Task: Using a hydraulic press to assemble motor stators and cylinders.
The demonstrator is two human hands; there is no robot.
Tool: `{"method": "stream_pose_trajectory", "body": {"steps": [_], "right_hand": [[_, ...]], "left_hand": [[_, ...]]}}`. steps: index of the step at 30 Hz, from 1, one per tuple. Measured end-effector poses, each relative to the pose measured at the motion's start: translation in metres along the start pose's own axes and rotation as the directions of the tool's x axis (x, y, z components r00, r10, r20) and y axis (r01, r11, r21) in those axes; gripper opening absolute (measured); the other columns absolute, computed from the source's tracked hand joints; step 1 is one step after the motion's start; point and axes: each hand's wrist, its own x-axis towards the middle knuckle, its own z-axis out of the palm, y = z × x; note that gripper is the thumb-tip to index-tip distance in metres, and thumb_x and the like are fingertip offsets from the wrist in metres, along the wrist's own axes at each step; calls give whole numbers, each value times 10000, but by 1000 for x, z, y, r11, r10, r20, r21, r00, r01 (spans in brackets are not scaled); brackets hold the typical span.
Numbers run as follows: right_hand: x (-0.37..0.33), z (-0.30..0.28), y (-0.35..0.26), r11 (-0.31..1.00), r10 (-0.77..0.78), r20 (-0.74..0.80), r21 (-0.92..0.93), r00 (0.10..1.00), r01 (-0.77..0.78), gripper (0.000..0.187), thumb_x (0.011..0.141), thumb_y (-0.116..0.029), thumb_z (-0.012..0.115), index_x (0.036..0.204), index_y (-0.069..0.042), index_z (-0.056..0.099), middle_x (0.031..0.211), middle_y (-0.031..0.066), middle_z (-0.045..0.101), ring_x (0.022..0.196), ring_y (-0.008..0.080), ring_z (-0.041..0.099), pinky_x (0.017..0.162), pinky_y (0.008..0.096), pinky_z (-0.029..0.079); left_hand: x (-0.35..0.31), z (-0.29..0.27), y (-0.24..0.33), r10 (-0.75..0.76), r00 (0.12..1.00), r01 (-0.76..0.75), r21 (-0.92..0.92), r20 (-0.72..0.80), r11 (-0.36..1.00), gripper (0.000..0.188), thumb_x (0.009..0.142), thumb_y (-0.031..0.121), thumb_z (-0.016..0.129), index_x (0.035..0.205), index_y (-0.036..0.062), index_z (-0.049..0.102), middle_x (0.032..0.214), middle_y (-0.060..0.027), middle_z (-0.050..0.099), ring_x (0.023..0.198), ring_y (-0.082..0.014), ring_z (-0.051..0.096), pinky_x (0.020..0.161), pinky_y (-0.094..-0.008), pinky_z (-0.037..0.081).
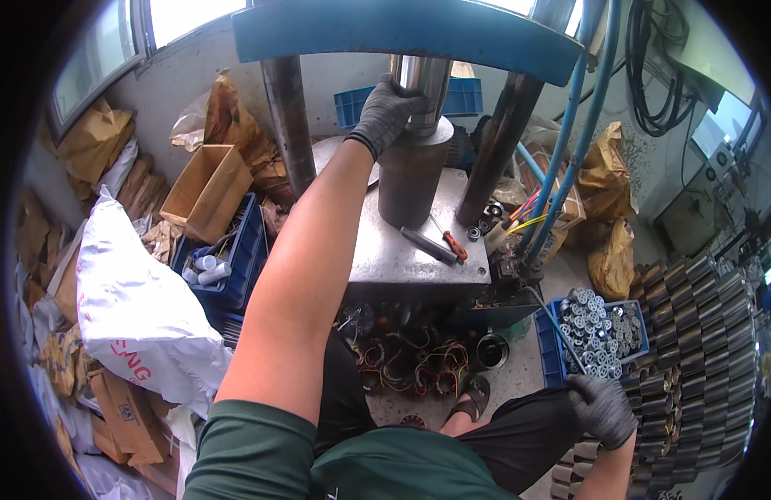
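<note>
Holding the shiny metal cylinder (pixel 429 79) from its left side with the left grip (pixel 391 112), closed on it, thumb across the front, far fingers hidden. Seen upright above the dark cylindrical pedestal (pixel 408 187), top end hidden behind the blue crossbeam (pixel 402 37); cannot tell whether fully seated. Best to align it squarely with the pedestal and support it lightly, clear of any gap between metal faces. Watch the right grip (pixel 602 410): low beside the blue crate (pixel 548 337), at the end of a thin rod (pixel 558 333); cannot tell whether wrapped round it. Treat the rod as a likely control lever, and withdraw the left grip before shifting it. Move the screwdriver (pixel 455 246) and dark bar (pixel 429 247) away from the pedestal's foot on the bench (pixel 377 265).
</note>
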Motion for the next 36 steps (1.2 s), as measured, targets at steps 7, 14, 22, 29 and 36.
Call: {"method": "stream_pose_trajectory", "body": {"steps": [7, 14, 22, 29, 36], "right_hand": [[2, -2, -2, 995, 7, 124, -100, 992, 6, 270, 882, -128, 668, 1106, -3, 750, 953, 216, 743, 885, 404, 722, 815, 451, 585], [1, 1, 3, 1000, 5, 33, 11, 999, -5, 278, 884, -129, 676, 1117, 7, 741, 941, 227, 740, 890, 398, 726, 825, 437, 584], [3, -7, -3, 995, 53, 164, -98, 985, -37, 302, 876, -127, 688, 1145, 1, 740, 994, 233, 738, 932, 391, 724, 834, 445, 582], [3, -6, -1, 1000, 11, 59, -27, 998, -10, 309, 879, -116, 687, 1163, -6, 739, 1007, 235, 737, 935, 392, 724, 828, 458, 584], [1, -4, 3, 1000, 6, -4, -17, 1000, -6, 290, 885, -96, 685, 1156, -4, 736, 1010, 229, 741, 936, 394, 727, 837, 454, 588]], "left_hand": [[-6, -4, 8, -48, 999, 48, 53, 0, 997, 602, 700, 217, 934, 1151, 23, 585, 1047, -115, 700, 971, -227, 686, 887, -366, 558], [-8, -6, 12, -39, 999, 37, 93, 26, 995, 604, 714, 217, 914, 1187, 19, 595, 1056, -121, 708, 985, -223, 690, 923, -361, 545], [-11, 0, 11, -51, 998, 53, 110, -21, 993, 573, 709, 233, 909, 1150, 24, 609, 1028, -119, 710, 988, -230, 688, 929, -362, 538], [-8, 0, 9, -34, 999, 37, 114, -28, 993, 569, 691, 252, 918, 1120, 30, 618, 1023, -121, 721, 989, -231, 691, 942, -358, 525], [-5, -3, 11, -47, 999, 44, 189, 12, 981, 578, 683, 257, 925, 1118, 32, 619, 1028, -127, 732, 992, -230, 695, 952, -356, 522]]}}
